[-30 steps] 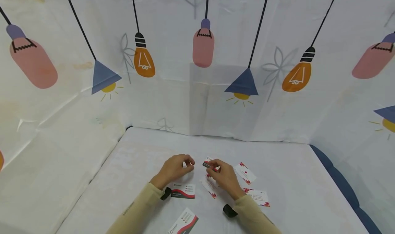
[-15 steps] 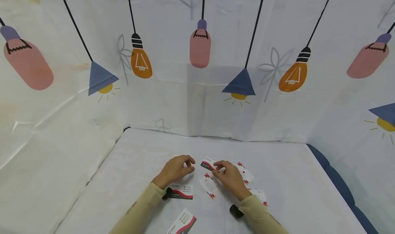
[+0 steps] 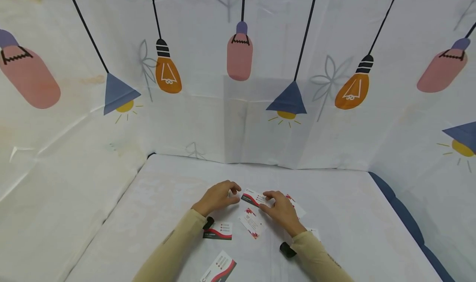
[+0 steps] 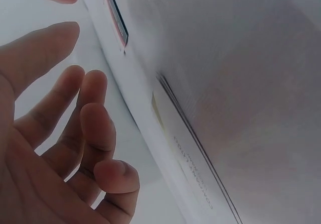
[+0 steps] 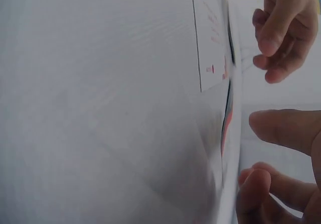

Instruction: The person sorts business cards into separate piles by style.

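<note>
A white business card with a red and black wave (image 3: 251, 198) lies flat on the white table (image 3: 178, 182), between my hands. My right hand (image 3: 266, 201) arches over its right end, fingers curled. In the right wrist view the thumb (image 5: 281, 128) stands a little off the card's edge (image 5: 226, 121), so I cannot tell whether the card is still pinched. My left hand (image 3: 232, 191) hovers just left of the card, fingers loosely curled and holding nothing. The left wrist view shows those bare fingers (image 4: 95, 128) and the card's edge (image 4: 118, 23).
Several more cards lie about: a red-flowered one (image 3: 252, 223) below the hands, a wave card (image 3: 218, 230) by my left wrist, another (image 3: 219, 269) at the front edge, and flowered ones (image 3: 298, 209) behind my right hand. A lamp-printed cloth (image 3: 238, 108) walls three sides.
My right hand has lowered the wave card from above the table down flat onto it. My left hand has slid right, closer to the card's left end.
</note>
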`<action>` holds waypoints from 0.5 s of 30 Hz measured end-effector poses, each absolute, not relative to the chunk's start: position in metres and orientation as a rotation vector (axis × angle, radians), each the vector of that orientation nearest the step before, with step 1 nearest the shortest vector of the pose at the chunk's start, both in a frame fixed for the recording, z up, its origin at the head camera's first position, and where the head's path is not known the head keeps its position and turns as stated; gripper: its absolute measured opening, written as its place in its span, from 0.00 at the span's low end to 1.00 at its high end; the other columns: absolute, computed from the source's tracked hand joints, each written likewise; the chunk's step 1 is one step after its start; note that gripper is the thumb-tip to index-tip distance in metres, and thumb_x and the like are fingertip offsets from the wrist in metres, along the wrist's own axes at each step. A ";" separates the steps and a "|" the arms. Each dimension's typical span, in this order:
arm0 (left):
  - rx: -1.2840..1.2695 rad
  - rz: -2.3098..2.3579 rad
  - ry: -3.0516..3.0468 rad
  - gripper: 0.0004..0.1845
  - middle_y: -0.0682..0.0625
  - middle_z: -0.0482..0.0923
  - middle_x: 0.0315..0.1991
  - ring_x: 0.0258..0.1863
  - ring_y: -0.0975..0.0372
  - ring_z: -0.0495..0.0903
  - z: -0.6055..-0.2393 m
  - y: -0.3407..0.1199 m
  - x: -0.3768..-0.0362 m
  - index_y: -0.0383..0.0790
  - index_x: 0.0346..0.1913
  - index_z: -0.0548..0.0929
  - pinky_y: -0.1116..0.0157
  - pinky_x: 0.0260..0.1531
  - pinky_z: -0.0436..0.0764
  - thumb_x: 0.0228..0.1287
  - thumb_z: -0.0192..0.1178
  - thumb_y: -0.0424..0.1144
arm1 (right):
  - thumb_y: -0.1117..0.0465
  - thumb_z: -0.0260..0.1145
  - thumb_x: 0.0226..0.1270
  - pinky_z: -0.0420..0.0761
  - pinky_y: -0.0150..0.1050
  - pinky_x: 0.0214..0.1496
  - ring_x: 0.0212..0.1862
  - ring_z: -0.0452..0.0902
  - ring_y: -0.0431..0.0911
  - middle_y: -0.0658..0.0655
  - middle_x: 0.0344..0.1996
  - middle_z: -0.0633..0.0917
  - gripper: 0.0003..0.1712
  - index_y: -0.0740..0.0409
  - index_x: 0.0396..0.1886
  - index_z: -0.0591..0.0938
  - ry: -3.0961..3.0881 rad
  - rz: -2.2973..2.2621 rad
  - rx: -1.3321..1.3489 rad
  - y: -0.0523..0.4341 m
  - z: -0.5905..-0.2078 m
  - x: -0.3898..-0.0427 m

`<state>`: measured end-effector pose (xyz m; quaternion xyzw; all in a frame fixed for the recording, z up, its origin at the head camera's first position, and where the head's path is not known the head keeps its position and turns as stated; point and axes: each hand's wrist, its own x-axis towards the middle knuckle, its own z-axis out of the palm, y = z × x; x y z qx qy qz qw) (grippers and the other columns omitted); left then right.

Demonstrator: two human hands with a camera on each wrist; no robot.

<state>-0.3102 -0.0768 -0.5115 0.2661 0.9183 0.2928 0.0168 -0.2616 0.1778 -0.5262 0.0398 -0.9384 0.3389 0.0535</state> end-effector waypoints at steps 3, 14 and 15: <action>0.838 0.872 2.862 0.18 0.55 0.80 0.44 0.40 0.62 0.76 -0.512 -0.072 -0.318 0.46 0.55 0.84 0.61 0.42 0.77 0.66 0.68 0.47 | 0.51 0.78 0.57 0.73 0.40 0.38 0.35 0.73 0.43 0.50 0.44 0.82 0.28 0.53 0.57 0.84 -2.879 0.994 0.101 0.178 -0.527 -0.264; 0.843 0.667 2.880 0.23 0.51 0.79 0.46 0.43 0.61 0.76 -0.515 -0.053 -0.336 0.43 0.59 0.84 0.59 0.49 0.78 0.66 0.68 0.50 | 0.47 0.79 0.56 0.79 0.50 0.48 0.41 0.76 0.48 0.58 0.48 0.79 0.34 0.58 0.58 0.83 -2.961 0.870 0.099 0.177 -0.526 -0.270; 0.843 0.657 2.880 0.22 0.51 0.79 0.45 0.43 0.61 0.76 -0.515 -0.052 -0.337 0.43 0.58 0.84 0.59 0.49 0.78 0.66 0.68 0.50 | 0.47 0.79 0.56 0.79 0.50 0.48 0.41 0.76 0.48 0.58 0.48 0.79 0.33 0.58 0.58 0.83 -2.963 0.866 0.101 0.177 -0.527 -0.270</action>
